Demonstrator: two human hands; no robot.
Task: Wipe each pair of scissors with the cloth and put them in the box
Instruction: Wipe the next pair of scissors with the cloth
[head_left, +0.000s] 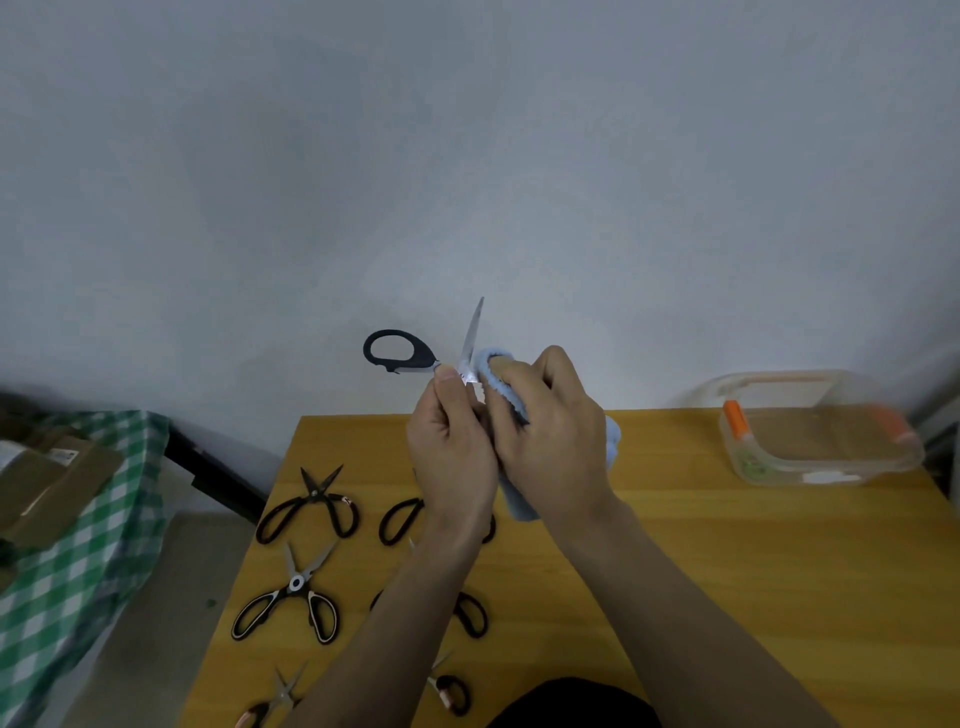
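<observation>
Altogether 2 hands (506, 436), 1 cloth (501, 387), 7 scissors (470, 345), 1 box (818, 441)

Black-handled metal scissors: seven total. One pair held up (400, 352), six on yellow wooden desk (727, 545), some partly hidden by arms. Light-blue fluffy cloth (498, 384): one. Clear plastic box with orange clips (815, 441): one.

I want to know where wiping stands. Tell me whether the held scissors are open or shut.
Open. On the scissors, one blade points up past the cloth while a black handle loop sticks out left, spread from it. The left hand holds them near the pivot.
</observation>
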